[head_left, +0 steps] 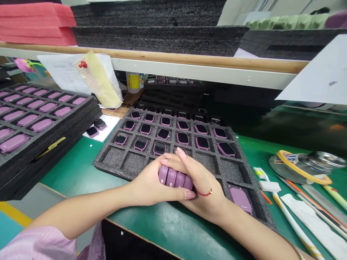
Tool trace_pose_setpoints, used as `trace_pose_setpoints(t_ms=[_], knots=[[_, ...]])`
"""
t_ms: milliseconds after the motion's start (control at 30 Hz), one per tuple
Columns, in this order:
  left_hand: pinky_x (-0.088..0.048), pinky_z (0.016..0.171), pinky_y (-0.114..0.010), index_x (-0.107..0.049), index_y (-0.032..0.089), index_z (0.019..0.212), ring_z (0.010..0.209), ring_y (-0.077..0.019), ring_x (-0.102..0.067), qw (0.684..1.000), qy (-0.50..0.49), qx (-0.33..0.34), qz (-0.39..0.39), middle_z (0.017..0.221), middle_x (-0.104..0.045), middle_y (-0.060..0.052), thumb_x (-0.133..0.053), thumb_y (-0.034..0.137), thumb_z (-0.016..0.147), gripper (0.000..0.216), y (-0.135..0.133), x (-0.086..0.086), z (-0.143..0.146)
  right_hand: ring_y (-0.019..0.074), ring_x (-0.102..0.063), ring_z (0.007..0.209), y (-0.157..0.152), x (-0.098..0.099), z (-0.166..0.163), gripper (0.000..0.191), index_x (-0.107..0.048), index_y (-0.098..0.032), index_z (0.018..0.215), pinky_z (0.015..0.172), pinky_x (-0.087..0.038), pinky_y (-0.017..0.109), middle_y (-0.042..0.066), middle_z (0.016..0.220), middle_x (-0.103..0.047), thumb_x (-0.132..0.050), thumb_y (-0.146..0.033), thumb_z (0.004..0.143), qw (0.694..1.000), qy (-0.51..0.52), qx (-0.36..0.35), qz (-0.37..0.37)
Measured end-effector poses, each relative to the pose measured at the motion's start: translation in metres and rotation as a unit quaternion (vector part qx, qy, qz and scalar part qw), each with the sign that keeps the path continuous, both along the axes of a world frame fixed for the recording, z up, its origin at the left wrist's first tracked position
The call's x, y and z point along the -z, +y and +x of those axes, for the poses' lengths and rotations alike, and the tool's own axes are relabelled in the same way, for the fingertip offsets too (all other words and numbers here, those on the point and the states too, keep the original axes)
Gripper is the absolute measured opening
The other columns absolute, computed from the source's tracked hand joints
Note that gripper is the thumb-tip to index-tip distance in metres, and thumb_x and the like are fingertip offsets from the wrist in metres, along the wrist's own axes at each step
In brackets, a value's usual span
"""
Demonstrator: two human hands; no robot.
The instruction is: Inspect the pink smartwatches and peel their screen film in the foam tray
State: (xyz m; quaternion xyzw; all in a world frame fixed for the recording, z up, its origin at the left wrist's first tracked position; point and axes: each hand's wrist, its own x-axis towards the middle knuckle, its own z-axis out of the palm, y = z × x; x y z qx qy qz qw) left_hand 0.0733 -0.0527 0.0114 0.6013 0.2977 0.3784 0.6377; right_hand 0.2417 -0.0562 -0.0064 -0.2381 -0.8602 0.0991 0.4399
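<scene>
My left hand [148, 182] and my right hand [199, 180] are pressed together around a row of several purple watch bodies [175, 177], held on edge between the palms. Both hands hover over the near edge of a dark foam tray [116, 157] with square cells. Many of its farther cells hold purple watch bodies lying screen up [183, 138]. The near left cells are bare. One purple body lies back side up in a near right cell [240, 198].
A stack of foam trays filled with purple bodies [35, 119] stands at the left. Two watch bodies rest on a white card [96, 127]. Tape rolls [303, 166], a toothbrush [287, 206] and rulers lie at the right. A shelf with foam sheets [162, 39] runs overhead.
</scene>
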Motion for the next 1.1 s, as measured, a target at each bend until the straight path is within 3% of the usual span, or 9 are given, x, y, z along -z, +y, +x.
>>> trace_pose_setpoints(t_ms=[100,200,400,533,667,800,933,1033,1100], knots=[[-0.049,0.104,-0.042,-0.062,0.018,0.109,0.117,-0.0267,-0.065,0.999,0.005,-0.019,0.028,0.120,-0.070,-0.010,-0.088,0.026,0.067,0.050,-0.001,0.000,-0.001,0.0309,-0.061,0.130,-0.001,-0.003,0.003,0.100,-0.014,-0.019,0.163,0.117,-0.044,0.054,0.016,0.133,-0.068,-0.076,-0.037,0.086,1.000,-0.003,-0.017,0.016],[-0.049,0.106,-0.041,-0.057,0.020,0.118,0.120,-0.0265,-0.065,0.995,0.011,-0.052,0.081,0.125,-0.070,-0.010,-0.088,0.024,0.068,0.059,-0.003,0.002,-0.003,0.0335,-0.053,0.137,-0.006,-0.008,0.006,0.095,-0.021,-0.024,0.162,0.119,-0.038,0.058,0.016,0.144,-0.058,-0.063,-0.065,0.087,0.995,0.057,-0.025,-0.080],[-0.055,0.101,-0.036,-0.056,0.022,0.120,0.114,-0.0236,-0.071,0.973,-0.021,-0.035,0.227,0.120,-0.073,-0.010,-0.085,0.016,0.074,0.055,-0.004,0.007,-0.006,0.0225,-0.059,0.126,-0.008,-0.011,0.002,0.048,-0.052,-0.035,0.142,0.115,-0.043,0.045,0.004,0.126,-0.067,-0.041,-0.058,0.102,0.912,0.266,0.027,-0.310],[-0.056,0.100,-0.032,-0.056,0.023,0.124,0.113,-0.0225,-0.071,0.943,-0.022,-0.050,0.329,0.119,-0.073,-0.009,-0.085,0.015,0.074,0.058,-0.001,0.009,-0.006,0.0221,-0.066,0.114,-0.006,-0.013,-0.001,0.053,-0.054,-0.031,0.137,0.101,-0.053,0.041,0.005,0.122,-0.069,-0.040,-0.066,0.099,0.877,0.255,0.002,-0.408],[-0.057,0.096,-0.030,-0.055,0.023,0.121,0.112,-0.0214,-0.072,0.935,-0.020,-0.044,0.350,0.120,-0.074,-0.008,-0.082,0.014,0.076,0.053,-0.002,0.009,-0.008,0.0252,-0.072,0.105,-0.005,-0.017,0.003,0.068,-0.046,-0.026,0.143,0.099,-0.055,0.046,0.007,0.110,-0.075,-0.038,-0.074,0.095,0.861,0.197,-0.029,-0.468],[-0.054,0.102,-0.036,-0.053,0.024,0.120,0.118,-0.0221,-0.068,0.959,0.018,-0.023,0.283,0.125,-0.071,-0.009,-0.074,0.016,0.085,0.041,-0.005,0.009,-0.010,0.0252,-0.074,0.104,-0.006,-0.019,0.003,0.076,-0.044,-0.026,0.143,0.089,-0.062,0.040,0.008,0.116,-0.075,-0.059,-0.074,0.085,0.869,0.146,-0.071,-0.467],[-0.043,0.113,-0.043,-0.053,0.028,0.131,0.129,-0.0234,-0.058,0.942,0.017,-0.016,0.335,0.131,-0.066,-0.009,-0.065,0.018,0.092,0.042,-0.005,0.011,-0.011,0.0268,-0.072,0.113,-0.009,-0.024,-0.003,0.091,-0.041,-0.025,0.148,0.087,-0.064,0.037,0.011,0.127,-0.071,-0.083,-0.056,0.072,0.910,0.128,-0.018,-0.394],[-0.034,0.119,-0.048,-0.043,0.030,0.145,0.146,-0.0290,-0.038,0.947,0.033,-0.055,0.314,0.150,-0.047,-0.012,-0.076,0.019,0.083,0.071,-0.004,0.011,-0.011,0.0253,-0.076,0.103,-0.012,-0.026,-0.005,0.100,-0.031,-0.024,0.155,0.086,-0.065,0.036,0.009,0.117,-0.076,-0.087,-0.032,0.073,0.919,0.139,0.016,-0.369],[-0.032,0.120,-0.049,-0.028,0.031,0.154,0.149,-0.0325,-0.032,0.980,0.027,-0.055,0.189,0.158,-0.035,-0.014,-0.090,0.021,0.066,0.108,-0.005,0.009,-0.009,0.0243,-0.077,0.099,-0.013,-0.025,-0.004,0.105,-0.024,-0.025,0.159,0.087,-0.064,0.036,0.007,0.110,-0.077,-0.085,-0.024,0.073,0.938,0.131,0.046,-0.317]])
